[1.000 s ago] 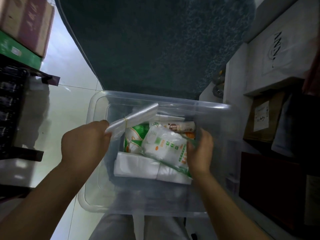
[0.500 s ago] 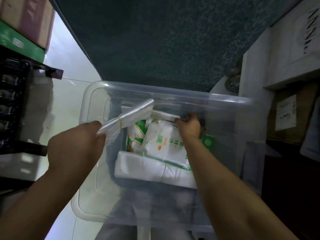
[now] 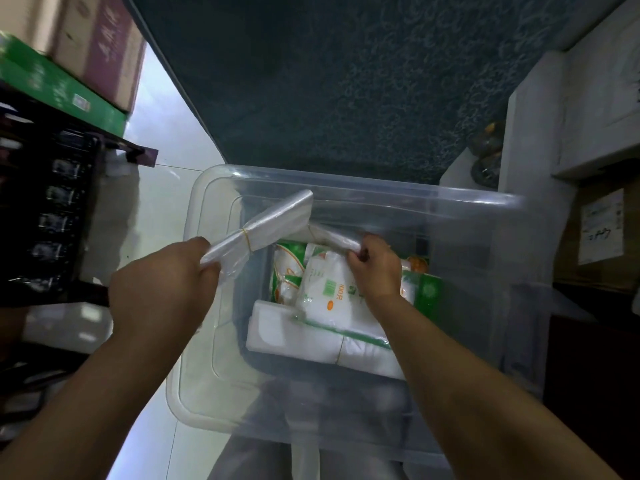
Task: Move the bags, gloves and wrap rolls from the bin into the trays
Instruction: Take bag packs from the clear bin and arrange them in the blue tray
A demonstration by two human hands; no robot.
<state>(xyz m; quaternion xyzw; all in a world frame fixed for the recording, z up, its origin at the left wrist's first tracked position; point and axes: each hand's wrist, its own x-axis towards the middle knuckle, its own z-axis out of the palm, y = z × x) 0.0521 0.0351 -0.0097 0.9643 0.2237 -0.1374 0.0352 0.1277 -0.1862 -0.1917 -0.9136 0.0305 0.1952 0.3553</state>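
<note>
Your left hand grips a banded bag bundle | your right hand pinches a second bundle inside the bin | risk: slick film slips if you yank.

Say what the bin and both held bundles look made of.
Bin: clear rigid plastic, glossy; the floor shows through its walls, and the rim glints. Left bundle: thin translucent plastic film, likely bags, softly shiny; it creases under a yellow band. Right bundle: seemingly the same film, partly hidden.
</note>
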